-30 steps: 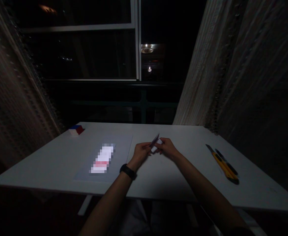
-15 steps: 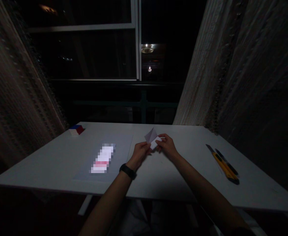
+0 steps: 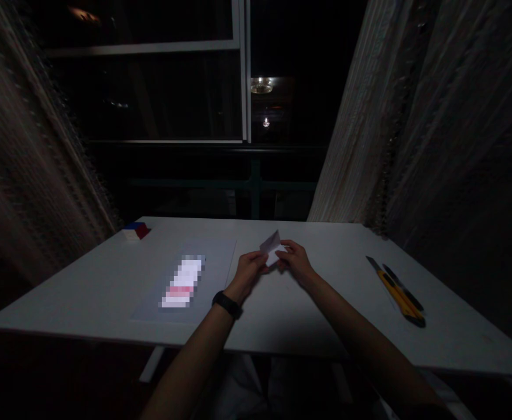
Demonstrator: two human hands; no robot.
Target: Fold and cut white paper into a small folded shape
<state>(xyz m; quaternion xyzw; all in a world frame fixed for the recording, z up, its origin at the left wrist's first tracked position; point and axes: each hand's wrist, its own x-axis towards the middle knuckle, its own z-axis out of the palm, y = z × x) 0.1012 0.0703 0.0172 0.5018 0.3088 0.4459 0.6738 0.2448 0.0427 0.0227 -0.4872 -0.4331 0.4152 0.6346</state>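
Over the middle of a white table (image 3: 282,309), both my hands pinch a small folded piece of pale paper (image 3: 271,247). My left hand (image 3: 251,270), with a dark watch on its wrist, grips the paper's lower left part with closed fingers. My right hand (image 3: 296,261) grips its right side, fingers pressed together. A pointed flap of the paper stands up between the two hands. The room is very dim.
A flat grey sheet (image 3: 203,280) with a blurred white and pink patch lies left of my hands. A small red, white and blue block (image 3: 135,231) sits at the far left corner. Two yellow and black utility knives (image 3: 398,291) lie at the right. Curtains hang at both sides of a dark window.
The paper's flap has turned: edge-on a second ago, then opened to a raised triangle, now lower and tilted right. Both hands stayed in place, shifting slightly upward.
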